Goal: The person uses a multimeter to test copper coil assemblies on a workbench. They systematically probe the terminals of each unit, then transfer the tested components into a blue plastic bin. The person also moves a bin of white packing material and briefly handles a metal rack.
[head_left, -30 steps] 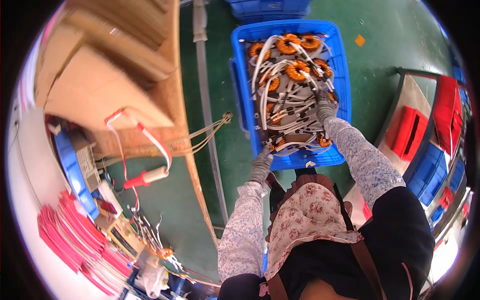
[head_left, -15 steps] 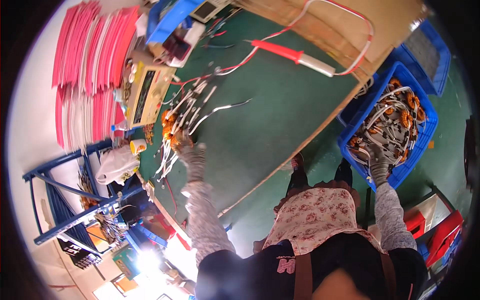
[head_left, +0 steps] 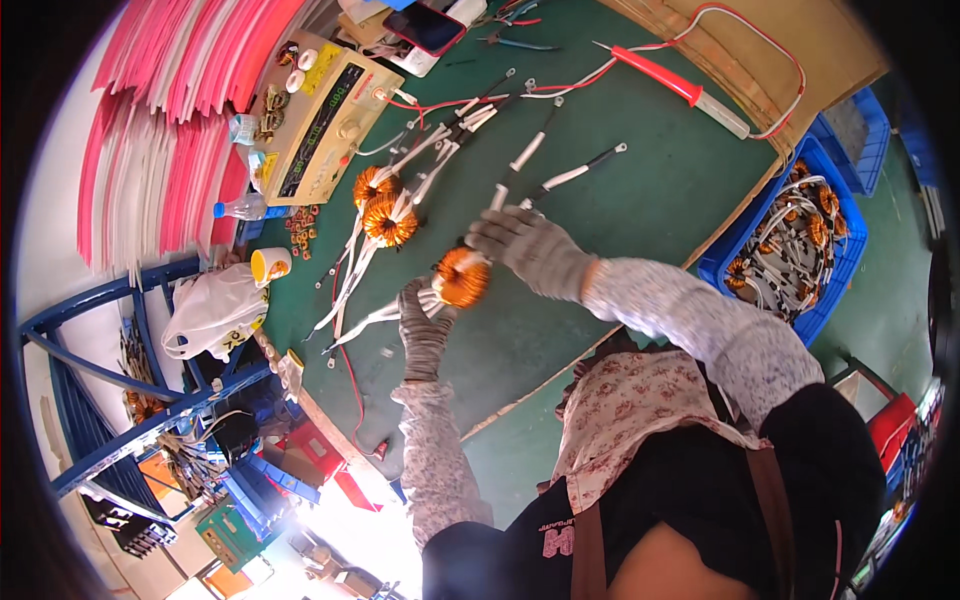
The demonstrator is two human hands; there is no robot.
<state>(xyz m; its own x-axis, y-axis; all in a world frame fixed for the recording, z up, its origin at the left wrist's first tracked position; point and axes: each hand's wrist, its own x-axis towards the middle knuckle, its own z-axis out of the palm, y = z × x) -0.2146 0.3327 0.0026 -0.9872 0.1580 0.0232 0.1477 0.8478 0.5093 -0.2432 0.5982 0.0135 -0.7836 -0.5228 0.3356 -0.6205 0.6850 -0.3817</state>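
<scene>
Head view: both gloved hands, left hand point(head_left: 424, 325) and right hand point(head_left: 530, 250), pinch one orange coil point(head_left: 463, 277) above the green table point(head_left: 620, 200); better to keep its white leads point(head_left: 375, 318) untangled.

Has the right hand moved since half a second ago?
Yes. The right hand left the blue bin and now holds a coil over the green table.

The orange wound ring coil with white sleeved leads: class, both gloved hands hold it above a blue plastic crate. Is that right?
Not quite. In the head view both hands, left hand and right hand, do hold the orange wound ring coil with white sleeved leads, but above the green table mat. The blue plastic crate stands off to the right.
</scene>
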